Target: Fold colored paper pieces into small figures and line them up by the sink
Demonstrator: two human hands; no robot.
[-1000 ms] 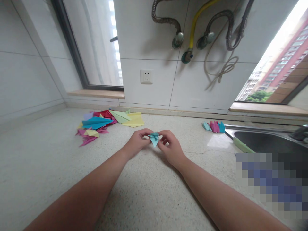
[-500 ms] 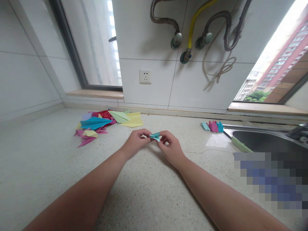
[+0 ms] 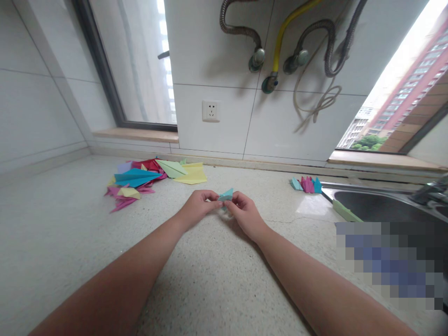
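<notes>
Item: one light-blue paper (image 3: 227, 193), folded, pinched between the fingertips of left hand (image 3: 196, 206) and right hand (image 3: 249, 215), mid-counter (image 3: 199, 280); seemingly unfinished. Already folded: small paper pieces (image 3: 307, 185) beside the sink (image 3: 378, 205); heaped paper planes (image 3: 136, 177), left. Remaining folds: cannot tell.

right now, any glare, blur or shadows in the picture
All in the head view: right window partly burnt out; pale patch by the sink, perhaps glare; shadow along the right forearm; pixel blocks lower right; light-blue paper between the fingers looks blurry.
</notes>
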